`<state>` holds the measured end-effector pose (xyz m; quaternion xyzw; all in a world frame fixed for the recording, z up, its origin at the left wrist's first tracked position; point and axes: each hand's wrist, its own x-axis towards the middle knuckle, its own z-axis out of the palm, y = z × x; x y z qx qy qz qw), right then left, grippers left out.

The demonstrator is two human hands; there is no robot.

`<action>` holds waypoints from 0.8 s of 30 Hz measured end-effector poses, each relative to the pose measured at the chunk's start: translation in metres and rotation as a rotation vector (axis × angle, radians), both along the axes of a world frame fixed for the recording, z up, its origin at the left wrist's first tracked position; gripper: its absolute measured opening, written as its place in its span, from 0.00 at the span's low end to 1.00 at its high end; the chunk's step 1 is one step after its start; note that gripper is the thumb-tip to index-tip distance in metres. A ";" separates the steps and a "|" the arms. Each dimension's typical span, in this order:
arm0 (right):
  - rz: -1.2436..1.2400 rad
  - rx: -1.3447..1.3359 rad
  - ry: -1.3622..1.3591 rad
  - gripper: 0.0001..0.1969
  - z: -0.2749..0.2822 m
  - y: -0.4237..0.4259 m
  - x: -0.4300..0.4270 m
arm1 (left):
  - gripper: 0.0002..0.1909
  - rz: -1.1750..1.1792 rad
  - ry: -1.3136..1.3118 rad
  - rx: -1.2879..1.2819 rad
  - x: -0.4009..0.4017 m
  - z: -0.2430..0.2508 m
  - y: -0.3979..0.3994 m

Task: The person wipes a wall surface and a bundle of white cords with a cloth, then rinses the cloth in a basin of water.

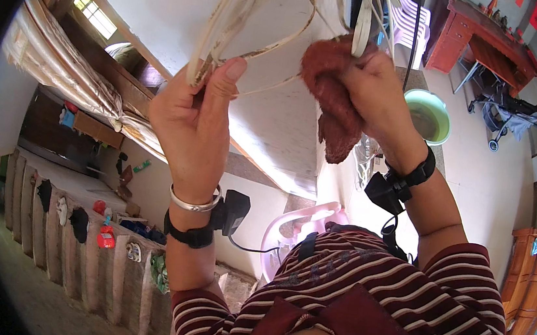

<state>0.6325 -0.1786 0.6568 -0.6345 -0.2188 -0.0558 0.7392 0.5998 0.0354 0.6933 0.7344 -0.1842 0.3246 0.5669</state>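
Observation:
Several off-white cables [261, 49], streaked with brown dirt, hang from the top of the view in loose loops. My left hand [200, 111] is raised and pinches part of them between thumb and fingers. To its right, my right hand [375, 90] grips a bunched reddish-brown cloth [337, 101] against another strand of the cables, and the cloth's end dangles below the fingers. A wider white flat strip [362, 27] hangs in front of the cloth. Both wrists wear black straps with small devices, and a silver bangle circles the left wrist.
A green basin [428, 116] holding murky water stands on the floor at right. Beyond it are a red desk [496, 32], a folded stroller [505, 111] and stacked lilac plastic chairs [411, 20]. A pink plastic chair [276, 232] is near my body. Stairs [105, 268] run along the lower left.

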 end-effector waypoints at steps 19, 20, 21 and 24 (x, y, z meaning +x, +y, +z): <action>0.146 0.526 0.442 0.11 -0.003 0.029 -0.044 | 0.09 -0.341 0.187 -0.139 0.019 0.002 -0.004; 0.173 0.439 0.359 0.11 -0.007 0.027 -0.035 | 0.08 -0.334 0.191 -0.130 0.019 0.002 -0.005; 0.207 0.351 0.280 0.10 -0.007 0.030 -0.029 | 0.08 -0.334 0.187 -0.128 0.018 0.005 -0.008; 0.148 0.429 0.335 0.11 0.002 0.044 -0.025 | 0.09 -0.308 0.174 -0.157 0.016 0.010 -0.017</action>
